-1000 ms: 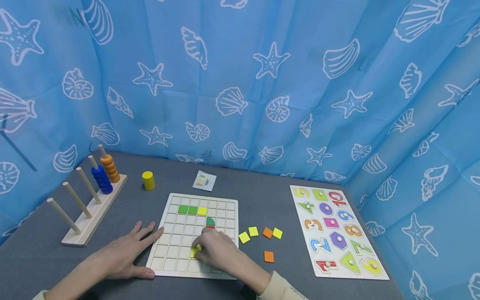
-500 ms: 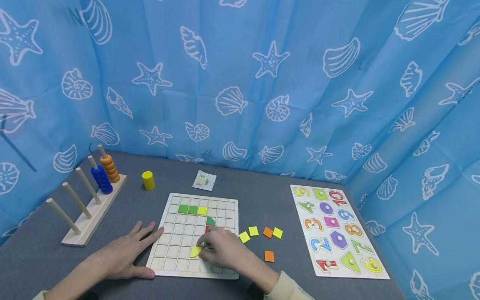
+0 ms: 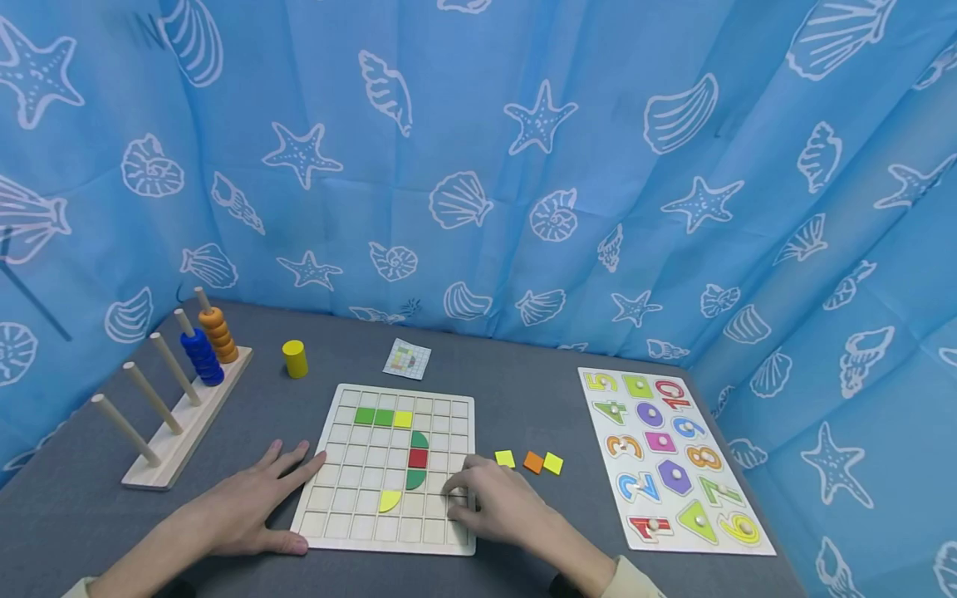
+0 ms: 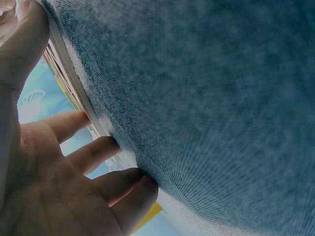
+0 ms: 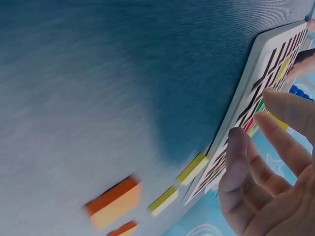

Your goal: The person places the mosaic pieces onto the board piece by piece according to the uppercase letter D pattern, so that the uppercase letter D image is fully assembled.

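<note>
A white grid board (image 3: 344,525) lies flat at the front of the table. On it are two green square tiles (image 3: 374,417), a yellow square tile (image 3: 403,419), a red square tile (image 3: 418,458) between two green rounded tiles (image 3: 415,480), and a yellow quarter-round tile (image 3: 390,501). My left hand (image 3: 250,508) has spread fingers, thumb and fingertip at the board's left edge. Over the board's right edge hovers my right hand (image 3: 501,502), fingers loosely bent, holding nothing. In the right wrist view, yellow tiles (image 5: 193,168) and an orange tile (image 5: 114,202) lie beyond the hand.
More loose tiles, including an orange one (image 3: 533,462), lie right of the board. A number puzzle (image 3: 598,390) is farther right. At left stand a peg stacker (image 3: 168,453) and a yellow cylinder (image 3: 295,360). A small pattern card (image 3: 407,359) sits behind the board.
My right hand has let go of the yellow quarter-round tile and moved right, off the middle of the board, covering some loose tiles. My left hand has stayed in place.
</note>
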`<action>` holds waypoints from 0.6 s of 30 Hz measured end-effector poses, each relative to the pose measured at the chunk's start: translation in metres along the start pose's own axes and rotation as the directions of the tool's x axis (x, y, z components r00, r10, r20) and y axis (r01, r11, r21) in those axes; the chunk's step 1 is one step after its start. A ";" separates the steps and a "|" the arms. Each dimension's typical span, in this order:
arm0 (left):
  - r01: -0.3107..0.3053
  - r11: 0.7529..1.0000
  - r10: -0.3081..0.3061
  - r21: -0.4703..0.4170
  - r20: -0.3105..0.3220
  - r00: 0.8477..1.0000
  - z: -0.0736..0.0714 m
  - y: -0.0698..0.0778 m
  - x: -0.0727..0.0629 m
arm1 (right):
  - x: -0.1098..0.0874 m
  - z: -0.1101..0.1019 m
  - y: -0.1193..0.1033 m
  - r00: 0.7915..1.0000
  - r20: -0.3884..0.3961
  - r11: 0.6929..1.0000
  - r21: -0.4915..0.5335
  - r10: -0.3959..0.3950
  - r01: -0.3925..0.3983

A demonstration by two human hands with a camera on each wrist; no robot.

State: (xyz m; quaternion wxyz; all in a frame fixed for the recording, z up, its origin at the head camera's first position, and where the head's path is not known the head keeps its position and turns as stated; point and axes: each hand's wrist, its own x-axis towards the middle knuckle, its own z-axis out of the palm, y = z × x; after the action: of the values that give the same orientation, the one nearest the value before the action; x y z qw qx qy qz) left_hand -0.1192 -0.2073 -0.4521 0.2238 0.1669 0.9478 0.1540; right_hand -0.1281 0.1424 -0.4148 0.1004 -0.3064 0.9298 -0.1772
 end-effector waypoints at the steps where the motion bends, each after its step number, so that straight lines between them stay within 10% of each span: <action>1: 0.001 1.000 -0.001 0.001 0.000 1.000 0.000 0.000 0.000 | -0.003 -0.001 0.002 1.000 -0.001 1.000 -0.002 0.006 -0.006; 18: 0.024 1.000 -0.024 0.002 0.013 1.000 -0.002 0.003 0.001 | -0.046 -0.011 0.036 0.989 -0.043 0.990 -0.012 0.141 -0.141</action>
State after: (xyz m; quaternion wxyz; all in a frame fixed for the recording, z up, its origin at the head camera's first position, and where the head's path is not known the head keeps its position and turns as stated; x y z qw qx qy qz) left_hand -0.1203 -0.2049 -0.4497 0.2315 0.1565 0.9485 0.1492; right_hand -0.1144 0.2000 -0.4149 0.0907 -0.2368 0.9524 -0.1692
